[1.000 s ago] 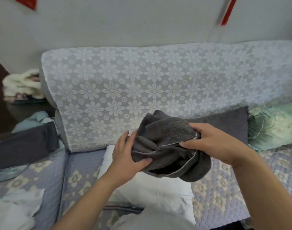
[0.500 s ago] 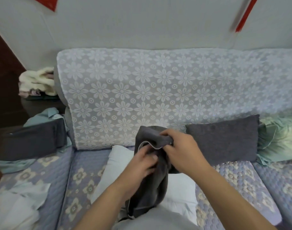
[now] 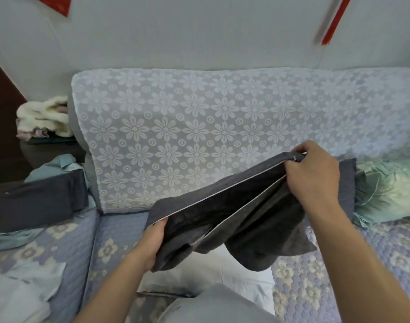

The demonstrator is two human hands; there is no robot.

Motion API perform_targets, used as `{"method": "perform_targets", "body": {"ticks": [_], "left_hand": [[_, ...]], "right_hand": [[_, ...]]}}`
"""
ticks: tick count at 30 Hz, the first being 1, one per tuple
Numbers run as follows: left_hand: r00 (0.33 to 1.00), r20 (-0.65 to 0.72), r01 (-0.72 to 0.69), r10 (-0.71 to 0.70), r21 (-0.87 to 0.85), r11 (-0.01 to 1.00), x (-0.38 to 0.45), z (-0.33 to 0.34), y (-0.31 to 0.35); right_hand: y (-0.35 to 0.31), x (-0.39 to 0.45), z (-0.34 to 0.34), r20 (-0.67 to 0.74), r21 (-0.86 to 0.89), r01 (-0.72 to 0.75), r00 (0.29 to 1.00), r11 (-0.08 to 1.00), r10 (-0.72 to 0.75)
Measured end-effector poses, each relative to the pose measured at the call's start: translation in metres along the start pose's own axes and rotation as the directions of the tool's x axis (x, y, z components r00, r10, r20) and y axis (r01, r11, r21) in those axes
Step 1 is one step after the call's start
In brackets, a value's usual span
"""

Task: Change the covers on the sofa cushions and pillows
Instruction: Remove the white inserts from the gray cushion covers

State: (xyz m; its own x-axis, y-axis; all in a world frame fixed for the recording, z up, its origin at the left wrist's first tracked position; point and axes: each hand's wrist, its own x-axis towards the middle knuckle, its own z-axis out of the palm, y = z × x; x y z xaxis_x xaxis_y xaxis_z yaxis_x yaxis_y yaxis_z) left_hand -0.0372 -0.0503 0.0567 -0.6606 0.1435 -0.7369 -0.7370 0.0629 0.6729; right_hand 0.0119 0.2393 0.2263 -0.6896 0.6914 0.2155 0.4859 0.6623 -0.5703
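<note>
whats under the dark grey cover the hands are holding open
A white pillow lies on the sofa seat beneath the dark grey cover, which the left hand and right hand hold. The cover and a grey-clad knee hide most of the pillow.

I hold the cover [image 3: 234, 220] stretched betw. both hands over the bare pillow [image 3: 222, 271] on the sofa seat [image 3: 339, 287]: my left hand [image 3: 150, 243] at its near-left end, my right hand [image 3: 313, 180] at its far-right corner. Behind it, the backrest [image 3: 199, 127]. Behind my right hand a covered cushion [image 3: 346, 183] leans on the backrest, w/ a crumpled cover [image 3: 390, 190] just right of it. Far left, a folded stack [image 3: 36, 199].
</note>
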Motion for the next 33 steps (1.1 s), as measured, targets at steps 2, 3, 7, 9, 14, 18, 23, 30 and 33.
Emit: {"method": "perform_targets", "body": {"ticks": [2, 3, 7, 9, 14, 18, 23, 30, 33], "left_hand": [[0.993, -0.115, 0.025, -0.004, 0.173, 0.985, 0.005, -0.013, 0.011], [0.985, -0.166, 0.032, 0.039, 0.402, 0.915, 0.011, -0.028, 0.014], [0.936, -0.237, 0.195, 0.261, 0.965, 0.177, 0.045, -0.089, 0.012], [0.955, -0.169, 0.175, 0.246, 0.985, -0.003, 0.038, -0.095, 0.019], [0.926, 0.140, 0.007, 0.351, 0.922, -0.386, 0.039, -0.117, 0.044], [0.869, 0.477, -0.349, 0.129, 0.778, -0.522, 0.041, -0.137, 0.064], [0.633, 0.460, -0.345, 0.623, 0.888, -0.305, 0.029, -0.152, 0.135], [0.280, 0.155, -0.515, 0.947, 0.857, 0.012, -0.006, -0.123, 0.217], [0.317, -0.007, -0.554, 0.948, 0.810, 0.192, 0.000, -0.138, 0.227]], "right_hand": [[0.019, 0.009, 0.011, 0.295, -0.239, 0.036, 0.955, 0.970, 0.037], [0.029, 0.011, 0.019, 0.472, -0.352, 0.082, 0.876, 0.933, 0.101], [0.067, 0.008, 0.042, 0.413, -0.481, 0.025, 0.888, 0.877, 0.201], [0.078, 0.002, 0.051, 0.374, -0.529, -0.019, 0.892, 0.849, 0.253], [0.093, -0.009, 0.073, 0.238, -0.498, -0.063, 0.949, 0.865, 0.206], [0.105, -0.002, 0.084, 0.458, -0.519, 0.003, 0.845, 0.855, 0.275], [0.089, 0.025, 0.064, 0.309, -0.253, -0.045, 0.943, 0.966, 0.125], [0.014, 0.045, 0.017, 0.365, 0.414, 0.057, 0.904, 0.909, -0.223], [0.023, 0.044, 0.021, 0.348, 0.268, 0.292, 0.859, 0.918, -0.375]]}}
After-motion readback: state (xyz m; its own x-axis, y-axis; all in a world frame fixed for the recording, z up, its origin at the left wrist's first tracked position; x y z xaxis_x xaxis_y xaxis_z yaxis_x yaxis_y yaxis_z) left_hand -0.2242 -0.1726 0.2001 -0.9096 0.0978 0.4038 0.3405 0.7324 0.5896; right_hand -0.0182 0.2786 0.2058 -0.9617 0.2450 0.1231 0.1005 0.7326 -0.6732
